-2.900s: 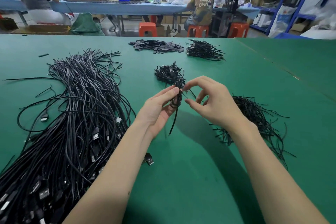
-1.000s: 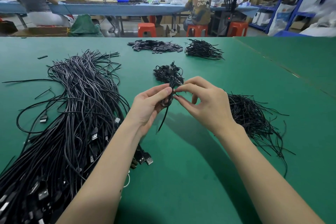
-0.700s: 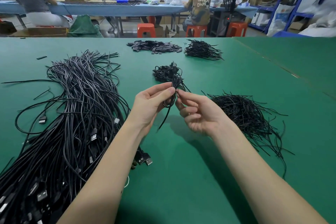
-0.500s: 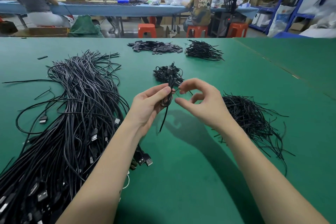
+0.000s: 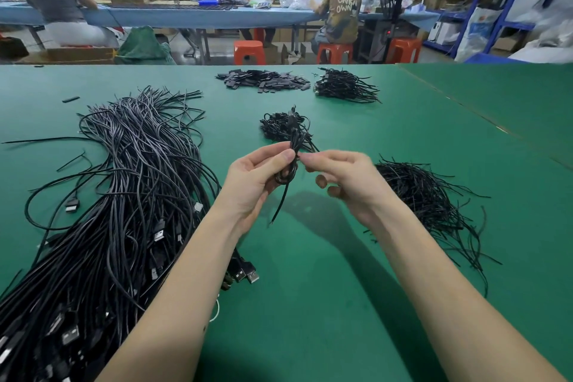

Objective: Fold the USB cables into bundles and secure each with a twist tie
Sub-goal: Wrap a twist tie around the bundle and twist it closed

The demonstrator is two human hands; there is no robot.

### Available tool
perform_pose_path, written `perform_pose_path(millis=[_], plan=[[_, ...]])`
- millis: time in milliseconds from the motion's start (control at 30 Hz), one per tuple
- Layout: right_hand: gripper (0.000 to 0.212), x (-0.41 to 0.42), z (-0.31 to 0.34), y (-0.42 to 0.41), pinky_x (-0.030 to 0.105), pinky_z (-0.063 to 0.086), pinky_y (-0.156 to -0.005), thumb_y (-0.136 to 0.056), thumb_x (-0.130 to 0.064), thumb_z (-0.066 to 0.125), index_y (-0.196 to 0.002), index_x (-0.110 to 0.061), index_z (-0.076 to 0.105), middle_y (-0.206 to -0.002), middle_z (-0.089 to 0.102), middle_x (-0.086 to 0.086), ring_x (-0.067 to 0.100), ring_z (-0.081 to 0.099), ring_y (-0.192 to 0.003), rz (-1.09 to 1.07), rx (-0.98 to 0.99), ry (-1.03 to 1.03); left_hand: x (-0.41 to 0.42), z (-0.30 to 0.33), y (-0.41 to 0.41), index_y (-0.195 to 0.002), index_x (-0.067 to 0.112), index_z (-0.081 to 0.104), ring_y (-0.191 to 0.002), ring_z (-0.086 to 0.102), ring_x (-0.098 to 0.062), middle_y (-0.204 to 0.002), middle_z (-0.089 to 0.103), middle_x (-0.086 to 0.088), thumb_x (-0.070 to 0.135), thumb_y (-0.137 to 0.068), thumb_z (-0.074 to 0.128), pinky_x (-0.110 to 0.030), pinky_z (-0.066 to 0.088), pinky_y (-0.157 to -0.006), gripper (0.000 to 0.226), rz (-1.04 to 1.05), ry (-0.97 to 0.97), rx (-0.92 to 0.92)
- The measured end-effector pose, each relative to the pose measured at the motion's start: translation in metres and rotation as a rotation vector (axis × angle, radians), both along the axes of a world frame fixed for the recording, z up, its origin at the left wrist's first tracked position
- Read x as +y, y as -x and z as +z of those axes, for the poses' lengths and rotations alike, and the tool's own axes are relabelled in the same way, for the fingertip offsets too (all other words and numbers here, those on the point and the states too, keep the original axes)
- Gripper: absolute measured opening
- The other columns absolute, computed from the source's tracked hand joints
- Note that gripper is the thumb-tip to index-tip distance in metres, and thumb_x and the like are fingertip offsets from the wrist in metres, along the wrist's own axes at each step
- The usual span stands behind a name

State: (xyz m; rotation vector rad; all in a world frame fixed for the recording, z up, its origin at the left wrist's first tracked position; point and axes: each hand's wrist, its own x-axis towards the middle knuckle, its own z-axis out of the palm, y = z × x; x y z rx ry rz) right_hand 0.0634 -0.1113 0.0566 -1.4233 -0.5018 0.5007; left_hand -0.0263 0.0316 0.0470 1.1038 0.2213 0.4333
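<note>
Green work mat [image 5: 310, 304], workshop benches behind. Item: folded cable bundle [image 5: 290, 164], held above the mat; light, limp, springy, likely to uncoil if released. We pinch it mid-loop with left hand [image 5: 257, 177], thumb and fingers closed round it. Right hand [image 5: 344, 177] pinches what looks like the twist tie at the bundle's waist, too thin to confirm. Loose cables [image 5: 124, 195] left; ties [image 5: 428, 195] right.
</note>
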Motion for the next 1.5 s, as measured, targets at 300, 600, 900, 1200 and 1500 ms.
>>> perform_pose_path(millis=[300, 600, 900, 1200, 1500], plan=[[0.041, -0.003, -0.004, -0.001, 0.015, 0.043, -0.055, -0.076, -0.030, 0.087, -0.108, -0.035, 0.062, -0.095, 0.069, -0.015, 0.005, 0.062, -0.057, -0.111, -0.590, 0.176, 0.006, -0.002, 0.001, -0.104, 0.009, 0.073, -0.081, 0.071, -0.012, -0.096, 0.077, -0.009, 0.019, -0.068, 0.078, -0.018, 0.056, -0.074, 0.037, 0.021, 0.012, 0.000], [0.007, -0.011, -0.007, -0.004, 0.031, 0.051, -0.054, -0.090, -0.036, 0.075, -0.097, -0.033, 0.073, -0.098, 0.066, -0.018, 0.005, 0.061, -0.061, -0.278, -1.271, 0.174, 0.005, -0.003, 0.001, -0.103, 0.009, 0.074, -0.081, 0.072, -0.013, -0.097, 0.077, -0.009, 0.019, -0.069, 0.079, -0.018, 0.055, -0.074, 0.036, -0.007, 0.018, 0.017], [0.014, -0.005, 0.008, 0.001, 0.011, 0.038, -0.043, -0.078, -0.026, 0.081, -0.065, -0.022, 0.078, -0.070, 0.066, -0.008, 0.003, 0.055, -0.052, 0.082, 0.240, 0.012, -0.007, -0.002, -0.001, -0.098, 0.014, 0.076, -0.078, 0.066, -0.013, -0.096, 0.077, -0.010, 0.019, -0.070, 0.080, -0.019, 0.055, -0.076, 0.030, 0.057, -0.076, -0.075], [0.016, -0.010, 0.004, -0.001, 0.020, 0.048, -0.061, -0.088, -0.025, 0.076, -0.104, -0.029, 0.072, -0.091, 0.072, -0.011, 0.010, 0.064, -0.066, -0.082, -0.524, 0.146, 0.001, -0.001, 0.001, -0.101, 0.013, 0.074, -0.080, 0.069, -0.014, -0.095, 0.077, -0.008, 0.020, -0.071, 0.076, -0.020, 0.057, -0.075, 0.031, 0.034, -0.060, -0.042], [0.010, -0.016, -0.002, -0.005, 0.032, 0.052, -0.058, -0.089, -0.032, 0.074, -0.098, -0.035, 0.070, -0.092, 0.062, -0.019, 0.008, 0.060, -0.070, -0.210, -1.245, 0.184, 0.002, -0.002, 0.000, -0.106, 0.007, 0.072, -0.074, 0.072, -0.013, -0.093, 0.077, -0.010, 0.015, -0.075, 0.075, -0.018, 0.055, -0.069, 0.033, -0.016, 0.012, 0.015]])
